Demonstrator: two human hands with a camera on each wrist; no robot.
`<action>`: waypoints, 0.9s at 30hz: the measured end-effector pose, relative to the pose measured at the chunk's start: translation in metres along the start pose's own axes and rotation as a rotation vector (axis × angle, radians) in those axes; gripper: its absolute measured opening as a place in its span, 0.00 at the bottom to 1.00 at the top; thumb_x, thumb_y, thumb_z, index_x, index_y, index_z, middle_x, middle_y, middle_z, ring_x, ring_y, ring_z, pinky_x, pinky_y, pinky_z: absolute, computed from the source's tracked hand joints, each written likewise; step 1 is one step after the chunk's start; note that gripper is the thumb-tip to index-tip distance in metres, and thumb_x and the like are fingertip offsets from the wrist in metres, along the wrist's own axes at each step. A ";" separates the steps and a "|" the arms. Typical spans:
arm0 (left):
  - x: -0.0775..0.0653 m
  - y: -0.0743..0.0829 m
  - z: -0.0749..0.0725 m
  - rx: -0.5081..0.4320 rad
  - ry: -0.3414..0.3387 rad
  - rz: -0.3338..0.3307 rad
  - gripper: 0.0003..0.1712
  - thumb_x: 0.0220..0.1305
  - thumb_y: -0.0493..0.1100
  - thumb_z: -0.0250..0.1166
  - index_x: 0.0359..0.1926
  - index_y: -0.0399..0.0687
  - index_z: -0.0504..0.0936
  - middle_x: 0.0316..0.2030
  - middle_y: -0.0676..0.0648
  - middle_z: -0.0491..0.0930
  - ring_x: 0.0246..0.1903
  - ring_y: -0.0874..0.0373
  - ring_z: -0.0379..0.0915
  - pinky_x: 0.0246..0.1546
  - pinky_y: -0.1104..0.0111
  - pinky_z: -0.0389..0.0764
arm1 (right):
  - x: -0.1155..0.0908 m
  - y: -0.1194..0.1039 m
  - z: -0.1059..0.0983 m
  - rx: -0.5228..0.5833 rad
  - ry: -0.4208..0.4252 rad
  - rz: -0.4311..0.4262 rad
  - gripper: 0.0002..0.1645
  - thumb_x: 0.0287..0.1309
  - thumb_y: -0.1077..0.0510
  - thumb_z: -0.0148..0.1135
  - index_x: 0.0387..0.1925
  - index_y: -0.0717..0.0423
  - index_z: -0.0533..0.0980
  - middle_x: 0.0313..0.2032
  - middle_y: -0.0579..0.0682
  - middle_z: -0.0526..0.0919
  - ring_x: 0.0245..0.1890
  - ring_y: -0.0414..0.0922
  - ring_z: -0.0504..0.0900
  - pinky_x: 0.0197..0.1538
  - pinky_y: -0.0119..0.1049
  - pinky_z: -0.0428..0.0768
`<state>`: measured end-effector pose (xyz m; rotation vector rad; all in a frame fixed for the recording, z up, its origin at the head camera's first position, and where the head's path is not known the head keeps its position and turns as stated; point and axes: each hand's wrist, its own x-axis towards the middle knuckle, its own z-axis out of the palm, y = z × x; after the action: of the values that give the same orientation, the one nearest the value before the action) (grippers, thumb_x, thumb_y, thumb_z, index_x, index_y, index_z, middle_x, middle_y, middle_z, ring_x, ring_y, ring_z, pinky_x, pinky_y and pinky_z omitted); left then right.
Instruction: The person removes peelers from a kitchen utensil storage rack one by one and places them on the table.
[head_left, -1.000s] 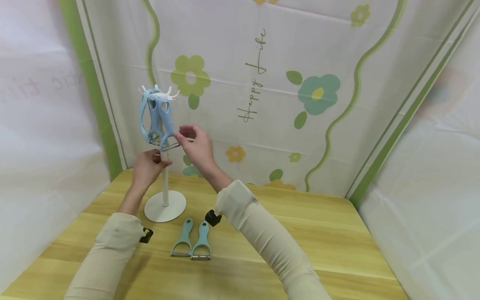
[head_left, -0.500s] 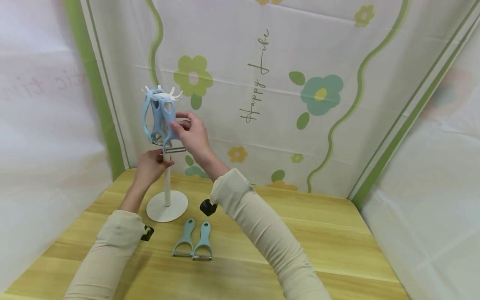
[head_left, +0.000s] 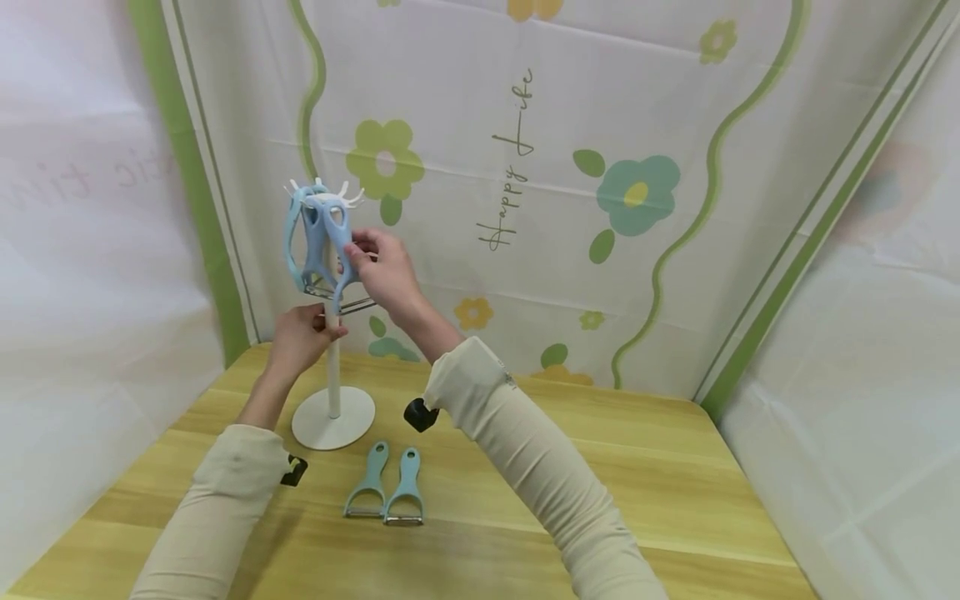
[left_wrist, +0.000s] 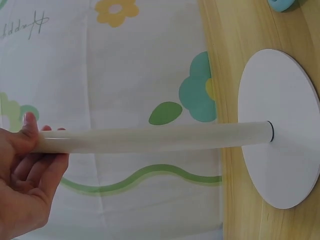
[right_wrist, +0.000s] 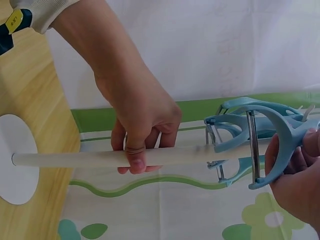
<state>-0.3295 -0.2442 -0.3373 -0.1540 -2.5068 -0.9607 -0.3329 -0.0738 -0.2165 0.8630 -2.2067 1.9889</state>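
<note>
A white stand (head_left: 333, 379) with a round base and a ring of hooks stands upright on the table. My left hand (head_left: 300, 337) grips its pole (left_wrist: 150, 139) below the hanging tools. Several blue Y-shaped peelers (head_left: 296, 237) hang from the hooks, blades down. One of them, a blue peeler (right_wrist: 285, 142) on the near right side, is pinched at its handle by my right hand (head_left: 386, 271); its blade points out to the right. In the right wrist view, the handle tops are mostly cut off by the frame edge.
Two more blue-green peelers, a left one (head_left: 370, 483) and a right one (head_left: 407, 492), lie side by side on the wooden table (head_left: 600, 500) in front of the base. A flowered curtain (head_left: 465, 125) hangs behind the table, with pale sheets at both sides.
My right hand has moved up from the peeler's lower end to its handle and pinches it. The peeler's blade end has swung slightly rightward. My left hand stays on the pole.
</note>
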 end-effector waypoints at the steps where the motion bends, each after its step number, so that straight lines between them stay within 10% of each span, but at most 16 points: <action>1: 0.000 0.000 0.000 -0.002 -0.003 -0.005 0.12 0.65 0.40 0.68 0.41 0.31 0.83 0.40 0.30 0.86 0.43 0.34 0.84 0.44 0.45 0.83 | -0.001 -0.001 -0.001 0.013 -0.003 -0.003 0.16 0.72 0.63 0.54 0.55 0.68 0.76 0.44 0.60 0.82 0.43 0.54 0.87 0.42 0.29 0.85; 27: -0.003 0.003 0.000 0.023 -0.016 -0.019 0.11 0.65 0.41 0.68 0.40 0.33 0.83 0.39 0.31 0.87 0.43 0.35 0.84 0.43 0.46 0.84 | -0.033 0.004 -0.028 0.161 -0.034 0.042 0.16 0.71 0.67 0.51 0.55 0.72 0.72 0.40 0.55 0.79 0.36 0.43 0.83 0.54 0.43 0.85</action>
<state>-0.3260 -0.2417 -0.3374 -0.1311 -2.5372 -0.9420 -0.3161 -0.0361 -0.2282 0.8798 -2.1219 2.2129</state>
